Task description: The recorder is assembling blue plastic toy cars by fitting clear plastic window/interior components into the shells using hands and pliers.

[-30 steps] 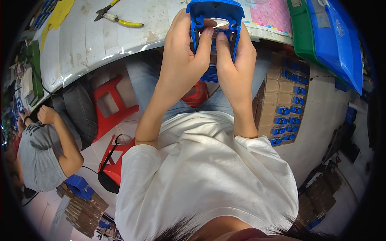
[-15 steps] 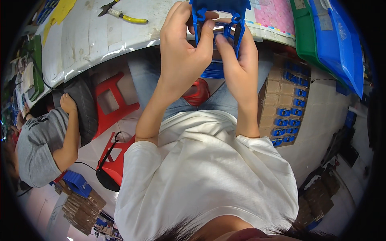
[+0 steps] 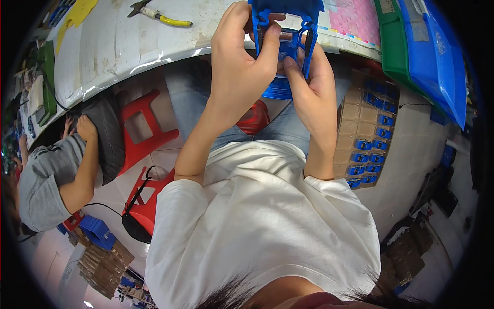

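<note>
Both hands hold a blue plastic toy car body (image 3: 280, 88) over the near edge of the table, above my lap. My left hand (image 3: 242, 56) grips its left side, with the thumb on the inner edge of the frame. On the right side, my right hand (image 3: 314, 85) is wrapped round the part, its thumb pressed on the middle. A blue flap-like section stands up at the far end, partly cut off by the picture's top. Fingers behind the part are mostly hidden.
Cutting pliers (image 3: 159, 16) with a yellow handle lie on the white table (image 3: 118, 51). Green (image 3: 393, 41) and blue bins (image 3: 437, 62) stand at the right. A partitioned cardboard box (image 3: 350, 121) holds several blue pieces. Red stools (image 3: 146, 121) and a person in grey (image 3: 46, 180) are left.
The part and both hands have shifted slightly to the right in view. My right thumb has slid a little lower on the part, uncovering more of its middle.
</note>
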The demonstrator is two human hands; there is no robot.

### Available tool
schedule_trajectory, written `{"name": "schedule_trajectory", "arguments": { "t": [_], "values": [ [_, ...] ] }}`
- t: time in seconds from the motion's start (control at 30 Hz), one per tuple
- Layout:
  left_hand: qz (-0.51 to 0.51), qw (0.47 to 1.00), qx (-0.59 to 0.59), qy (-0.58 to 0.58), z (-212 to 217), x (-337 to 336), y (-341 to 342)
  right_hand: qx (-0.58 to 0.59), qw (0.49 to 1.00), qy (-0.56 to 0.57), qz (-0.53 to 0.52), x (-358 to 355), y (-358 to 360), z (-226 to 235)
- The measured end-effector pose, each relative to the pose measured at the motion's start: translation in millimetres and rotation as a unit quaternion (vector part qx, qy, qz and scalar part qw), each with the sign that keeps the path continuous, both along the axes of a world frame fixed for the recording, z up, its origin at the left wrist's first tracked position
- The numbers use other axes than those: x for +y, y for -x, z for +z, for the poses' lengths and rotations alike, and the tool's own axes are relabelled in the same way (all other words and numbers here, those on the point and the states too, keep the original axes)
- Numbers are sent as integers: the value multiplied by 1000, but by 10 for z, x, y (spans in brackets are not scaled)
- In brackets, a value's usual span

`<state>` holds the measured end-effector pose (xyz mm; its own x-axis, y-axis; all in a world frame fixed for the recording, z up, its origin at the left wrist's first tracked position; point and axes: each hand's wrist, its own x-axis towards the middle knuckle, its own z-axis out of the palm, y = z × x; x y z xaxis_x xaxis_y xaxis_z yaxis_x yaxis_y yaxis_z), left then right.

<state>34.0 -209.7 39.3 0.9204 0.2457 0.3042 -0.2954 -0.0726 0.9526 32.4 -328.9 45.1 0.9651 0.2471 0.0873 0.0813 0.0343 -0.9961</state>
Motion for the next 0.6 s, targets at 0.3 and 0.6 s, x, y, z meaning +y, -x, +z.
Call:
{"name": "schedule_trajectory", "arguments": {
  "t": [0.3,0.6],
  "values": [
    [-19,1000,3,-8,-40,-27,32,32,999,-25,-15,17,8,4],
    [-54,995,71,47,-88,-79,139,34,998,51,9,-32,-12,-77]
  ]
}}
